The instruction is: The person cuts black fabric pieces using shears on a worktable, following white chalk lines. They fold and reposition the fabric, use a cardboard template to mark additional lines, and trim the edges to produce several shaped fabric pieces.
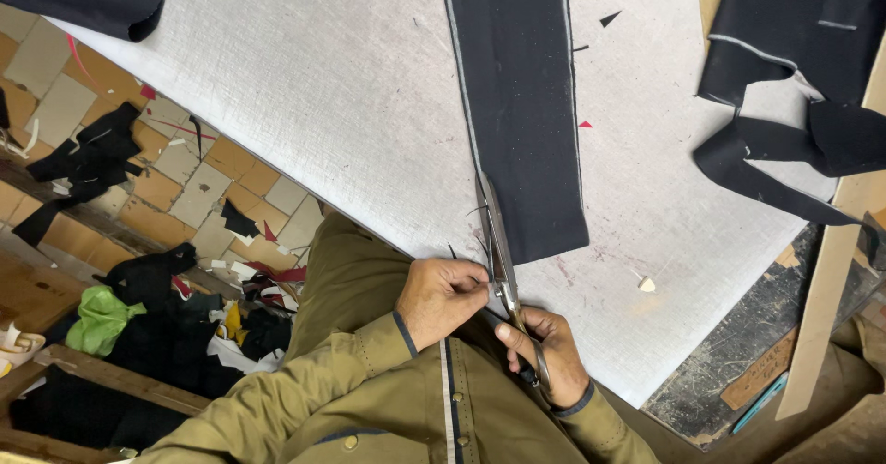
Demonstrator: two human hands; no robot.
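1. Gripping the handles of the scissors (pixel 506 275), the right hand (pixel 544 353) has its fingers closed through the loops; the blades run far along the left chalked edge of the dark cloth strip (pixel 521 104).
2. Pinched shut, the left hand (pixel 443 298) holds a thin trimmed sliver just left of the blades.
3. That strip lies lengthwise on the pale table (pixel 323 85), its near end just right of the blades.
4. Open tabletop spreads left and right; more dark cloth pieces (pixel 794 58) lie far right, and scraps (pixel 138 307) litter the tiled floor left.
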